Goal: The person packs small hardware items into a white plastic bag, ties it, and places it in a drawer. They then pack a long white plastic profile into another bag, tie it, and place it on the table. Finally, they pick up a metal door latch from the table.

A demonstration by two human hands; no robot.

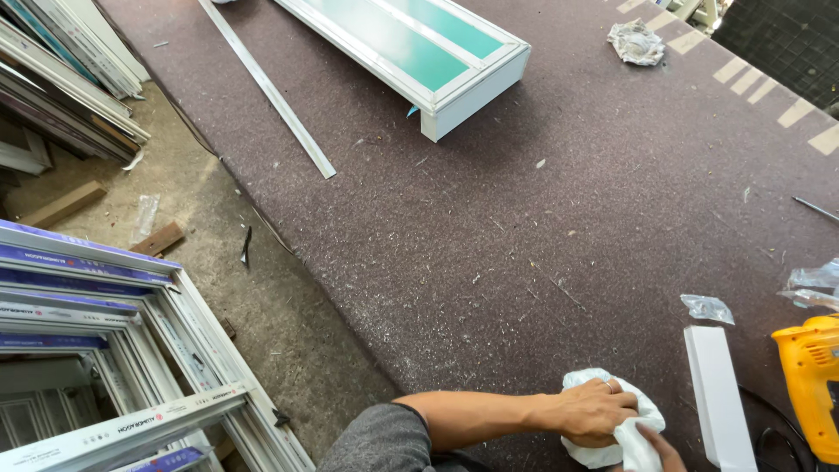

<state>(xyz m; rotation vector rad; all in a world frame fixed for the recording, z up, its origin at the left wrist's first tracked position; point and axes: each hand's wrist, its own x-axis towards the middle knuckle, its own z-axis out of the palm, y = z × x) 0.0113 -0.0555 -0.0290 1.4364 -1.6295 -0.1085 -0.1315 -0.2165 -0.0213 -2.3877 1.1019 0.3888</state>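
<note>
Stacked window frames point(122, 350) are seen at the near left, on the floor beside the surface point(489, 236). A loose white strip point(266, 87) lies far left on the surface, and a white frame with green glass point(411, 52) is set just right of it. Near the front edge, a white cloth point(612, 428) is pressed down by the left hand point(594, 409), fingers curled and clamped on it. The right hand point(660, 447), mostly cut off by the picture edge, is closed on the cloth's lower end. A white bar point(718, 393) lies just right, then a yellow drill point(808, 376). A crumpled wrapper point(636, 41) rests far right.
</note>
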